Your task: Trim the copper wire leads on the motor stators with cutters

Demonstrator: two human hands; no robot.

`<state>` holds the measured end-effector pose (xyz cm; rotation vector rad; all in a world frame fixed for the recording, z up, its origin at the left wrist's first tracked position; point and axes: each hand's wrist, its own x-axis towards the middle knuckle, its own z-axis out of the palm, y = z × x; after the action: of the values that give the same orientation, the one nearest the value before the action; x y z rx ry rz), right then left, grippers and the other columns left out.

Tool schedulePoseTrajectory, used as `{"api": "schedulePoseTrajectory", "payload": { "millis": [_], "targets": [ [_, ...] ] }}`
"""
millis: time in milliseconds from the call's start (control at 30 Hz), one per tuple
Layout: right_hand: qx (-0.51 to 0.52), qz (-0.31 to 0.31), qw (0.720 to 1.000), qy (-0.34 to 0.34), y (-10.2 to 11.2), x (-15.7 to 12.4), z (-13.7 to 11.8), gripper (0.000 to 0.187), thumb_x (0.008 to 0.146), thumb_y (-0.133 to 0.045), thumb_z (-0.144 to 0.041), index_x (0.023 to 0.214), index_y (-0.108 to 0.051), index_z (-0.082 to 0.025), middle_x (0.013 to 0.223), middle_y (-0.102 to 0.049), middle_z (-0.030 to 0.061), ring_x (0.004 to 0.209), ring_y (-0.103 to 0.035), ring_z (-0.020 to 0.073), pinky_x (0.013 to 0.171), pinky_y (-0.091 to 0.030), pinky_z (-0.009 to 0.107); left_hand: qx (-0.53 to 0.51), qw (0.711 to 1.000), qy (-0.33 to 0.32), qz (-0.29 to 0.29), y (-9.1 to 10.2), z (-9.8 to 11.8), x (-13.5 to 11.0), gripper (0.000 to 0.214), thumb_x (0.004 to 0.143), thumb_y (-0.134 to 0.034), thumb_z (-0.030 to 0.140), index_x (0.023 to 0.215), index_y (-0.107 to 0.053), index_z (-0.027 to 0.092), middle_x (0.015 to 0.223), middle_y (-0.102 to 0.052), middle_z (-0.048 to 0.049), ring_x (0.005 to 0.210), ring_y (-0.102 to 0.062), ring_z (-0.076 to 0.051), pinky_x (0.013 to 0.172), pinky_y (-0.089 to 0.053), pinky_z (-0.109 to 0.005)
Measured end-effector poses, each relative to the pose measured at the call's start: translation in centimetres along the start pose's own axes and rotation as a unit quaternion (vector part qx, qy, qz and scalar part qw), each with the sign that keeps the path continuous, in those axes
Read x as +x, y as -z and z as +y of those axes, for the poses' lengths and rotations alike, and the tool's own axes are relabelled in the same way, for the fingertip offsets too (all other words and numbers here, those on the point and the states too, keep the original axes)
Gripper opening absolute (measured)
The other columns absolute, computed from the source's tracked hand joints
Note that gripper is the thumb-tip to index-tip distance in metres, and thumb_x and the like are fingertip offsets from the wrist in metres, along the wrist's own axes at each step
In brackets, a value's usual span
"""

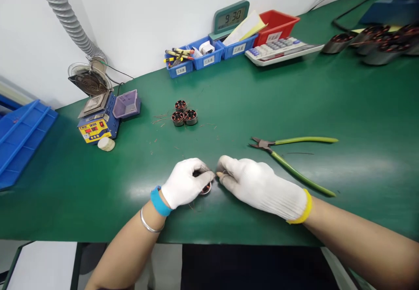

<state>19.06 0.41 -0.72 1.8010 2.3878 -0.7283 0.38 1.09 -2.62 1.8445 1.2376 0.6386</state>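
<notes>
Both my hands wear white gloves and rest on the green table (pixel 343 107) near its front edge. My left hand (pixel 185 183) is curled around a small round wound coil (pixel 206 189), a metal ring with copper winding. My right hand (pixel 258 185) meets it from the right with thumb and forefinger pinched at the coil's edge; what they pinch is too small to make out. Three similar coils (pixel 183 113) stand grouped farther back in the middle. Green-handled cutting pliers (pixel 288 150) lie just right of my right hand.
A blue soldering pot unit (pixel 96 124) with a purple tray, a fume hose (pixel 70 19) and a blue bin (pixel 19 137) sit at the left. Blue and red parts boxes (pixel 209 56), a clock, a calculator (pixel 281 50) and more coils (pixel 369 41) line the back. Wire scraps lie scattered.
</notes>
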Motion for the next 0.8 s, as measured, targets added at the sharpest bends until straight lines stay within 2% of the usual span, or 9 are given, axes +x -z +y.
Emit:
{"api": "schedulePoseTrajectory", "payload": {
  "millis": [67,167,300,367,433,500,567,667,800],
  "targets": [
    [0.020,-0.011,0.999,0.031,-0.4,-0.4,0.2,0.009,0.096,-0.046,-0.028,0.094,-0.054,-0.025,0.081,-0.065,0.0022,0.071,-0.062,0.0214,0.057,-0.026,0.029,-0.013,0.998,0.057,-0.005,0.1,0.4,0.2,0.017,0.084,-0.061,0.025,0.069,-0.057,0.019,0.068,-0.063,0.0009,0.066,-0.057,-0.015,0.065,-0.048,-0.026],
    [0.129,-0.036,0.988,0.078,-1.0,-0.7,0.3,0.005,0.091,-0.049,-0.024,0.088,-0.053,-0.025,0.076,-0.064,-0.0009,0.063,-0.059,0.0177,0.057,-0.032,0.027,0.004,0.997,0.075,-0.008,-0.2,0.7,0.7,0.019,0.082,-0.059,0.020,0.064,-0.053,0.019,0.063,-0.057,0.0026,0.063,-0.052,-0.013,0.062,-0.045,-0.025],
    [0.353,-0.129,0.925,0.049,-1.3,-0.4,0.4,0.009,0.092,-0.047,-0.028,0.097,-0.055,-0.025,0.063,-0.064,-0.0050,0.047,-0.055,0.0131,0.052,-0.040,0.025,0.040,0.996,0.084,0.003,-0.7,0.7,1.6,0.029,0.077,-0.063,0.014,0.055,-0.045,0.019,0.066,-0.057,0.0011,0.067,-0.054,-0.014,0.066,-0.046,-0.026],
    [0.387,-0.108,0.915,0.033,-1.2,-0.3,0.8,0.013,0.092,-0.048,-0.034,0.097,-0.056,-0.024,0.062,-0.065,-0.0039,0.046,-0.057,0.0140,0.049,-0.043,0.025,0.045,0.994,0.097,0.002,-0.2,0.7,1.7,0.023,0.077,-0.066,0.019,0.059,-0.051,0.019,0.072,-0.062,-0.0010,0.073,-0.059,-0.016,0.069,-0.049,-0.028],
    [0.337,-0.006,0.940,0.058,-1.1,-0.2,1.6,0.016,0.086,-0.055,-0.038,0.093,-0.059,-0.024,0.069,-0.069,-0.0004,0.054,-0.063,0.0170,0.052,-0.048,0.028,0.011,0.994,0.108,-0.015,1.0,0.9,1.3,0.012,0.077,-0.069,0.027,0.080,-0.063,0.017,0.088,-0.069,-0.0044,0.084,-0.065,-0.019,0.076,-0.052,-0.031],
    [0.248,0.125,0.948,0.153,-1.1,-0.3,2.4,0.025,0.080,-0.063,-0.037,0.100,-0.064,-0.024,0.090,-0.075,0.0057,0.072,-0.071,0.0218,0.063,-0.055,0.032,-0.008,0.993,0.112,-0.041,2.5,1.2,0.5,0.039,0.073,-0.074,0.034,0.106,-0.064,0.016,0.107,-0.070,-0.0081,0.097,-0.067,-0.022,0.084,-0.055,-0.033],
    [0.149,0.213,0.926,0.273,-1.5,-0.1,3.0,0.037,0.081,-0.063,-0.032,0.116,-0.065,-0.022,0.123,-0.072,0.0122,0.092,-0.073,0.0260,0.077,-0.058,0.037,0.041,0.991,0.118,-0.054,3.6,1.9,-0.5,0.058,0.063,-0.082,0.040,0.112,-0.061,0.017,0.111,-0.069,-0.0091,0.098,-0.067,-0.024,0.083,-0.056,-0.034],
    [0.022,0.251,0.895,0.368,-2.5,0.6,3.3,0.043,0.089,-0.051,-0.021,0.130,-0.062,-0.020,0.144,-0.060,0.0144,0.100,-0.072,0.0262,0.082,-0.058,0.039,0.158,0.976,0.128,-0.074,3.6,3.0,-1.5,0.060,0.051,-0.087,0.045,0.098,-0.059,0.020,0.097,-0.067,-0.0047,0.081,-0.066,-0.022,0.066,-0.053,-0.032],
    [-0.035,0.223,0.903,0.365,-3.2,1.8,3.3,0.033,0.095,-0.044,-0.021,0.116,-0.069,-0.020,0.119,-0.074,0.0102,0.088,-0.072,0.0244,0.073,-0.056,0.036,0.264,0.954,0.125,-0.073,1.9,3.4,-1.5,0.046,0.054,-0.082,0.048,0.080,-0.052,0.024,0.081,-0.061,0.0004,0.067,-0.059,-0.020,0.055,-0.044,-0.031]
  ]
}}
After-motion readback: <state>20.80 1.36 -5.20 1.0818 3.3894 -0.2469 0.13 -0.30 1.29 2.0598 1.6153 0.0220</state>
